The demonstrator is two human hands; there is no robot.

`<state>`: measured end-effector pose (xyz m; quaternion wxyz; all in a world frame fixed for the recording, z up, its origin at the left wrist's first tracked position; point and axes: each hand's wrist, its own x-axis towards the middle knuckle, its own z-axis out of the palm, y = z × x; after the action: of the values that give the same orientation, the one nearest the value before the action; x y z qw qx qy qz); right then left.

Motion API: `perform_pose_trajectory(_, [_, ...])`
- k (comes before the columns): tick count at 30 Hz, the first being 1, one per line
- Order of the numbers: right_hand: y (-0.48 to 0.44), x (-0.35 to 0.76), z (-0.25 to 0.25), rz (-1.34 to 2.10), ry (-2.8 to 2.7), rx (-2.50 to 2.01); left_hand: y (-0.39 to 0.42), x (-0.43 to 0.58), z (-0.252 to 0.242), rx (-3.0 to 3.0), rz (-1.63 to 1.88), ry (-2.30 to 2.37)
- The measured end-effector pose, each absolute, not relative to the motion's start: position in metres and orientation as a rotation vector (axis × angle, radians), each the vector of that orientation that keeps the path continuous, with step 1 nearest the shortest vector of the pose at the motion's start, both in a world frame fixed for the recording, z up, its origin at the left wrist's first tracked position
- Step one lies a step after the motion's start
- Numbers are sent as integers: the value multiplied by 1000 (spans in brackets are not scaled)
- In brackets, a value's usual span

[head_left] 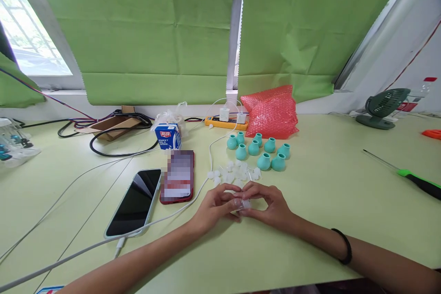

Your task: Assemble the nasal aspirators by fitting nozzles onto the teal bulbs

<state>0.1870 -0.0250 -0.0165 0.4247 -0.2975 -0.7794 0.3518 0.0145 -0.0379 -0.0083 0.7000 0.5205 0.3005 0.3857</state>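
My left hand and my right hand meet low over the table, fingertips touching. Between them is a small translucent white plastic piece, pinched by the fingers of both hands; its far side is hidden. Just beyond the fingers lies a loose pile of similar translucent white pieces, partly covered by my hands. Behind that pile, several turquoise vase-shaped pieces stand with their round openings up.
A red bubble-wrap bag and an orange power strip sit at the back. Left are two phones, a white cable and a blue milk carton. A screwdriver and a small fan are right.
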Motion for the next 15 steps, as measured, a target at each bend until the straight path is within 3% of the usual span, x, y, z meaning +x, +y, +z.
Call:
perform_pose_trajectory(6, [-23,194,-9,454,-2108,-647,-34,10,-6,1115,886,723])
perform_pose_trajectory(15, [7,205,-16,-94,-2197,-1028,-27,8,-6,1082,896,850])
